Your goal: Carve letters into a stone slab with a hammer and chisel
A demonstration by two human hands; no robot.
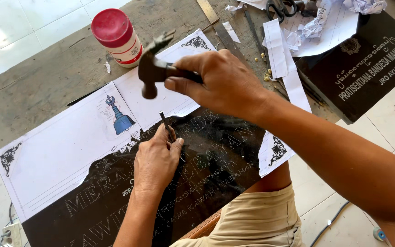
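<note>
Over dark engraved slab (115,201), thin chisel (166,124) is pinched upright by left hand (155,160), hammer (154,73) clenched above it by right hand (220,82), red-lidded jar (117,36) far left.

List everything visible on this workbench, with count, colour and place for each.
dark stone slab with carved lettering: one, black, centre, under both hands
white paper template with printed ornaments: one, white, partly peeled, covering the slab's left and upper part
thin metal chisel: one, dark, tilted, tip on the slab
steel-headed hammer: one, dark, raised above the chisel
red-capped plastic jar: one, white with red cap, top left on the board
second black lettered plaque: one, black, top right
scissors: one pair, dark, top edge
paper scraps: several, white, top right
wooden board: one, grey-brown, beneath everything
left hand: one, gripping the chisel
right hand: one, gripping the hammer's handle
</note>
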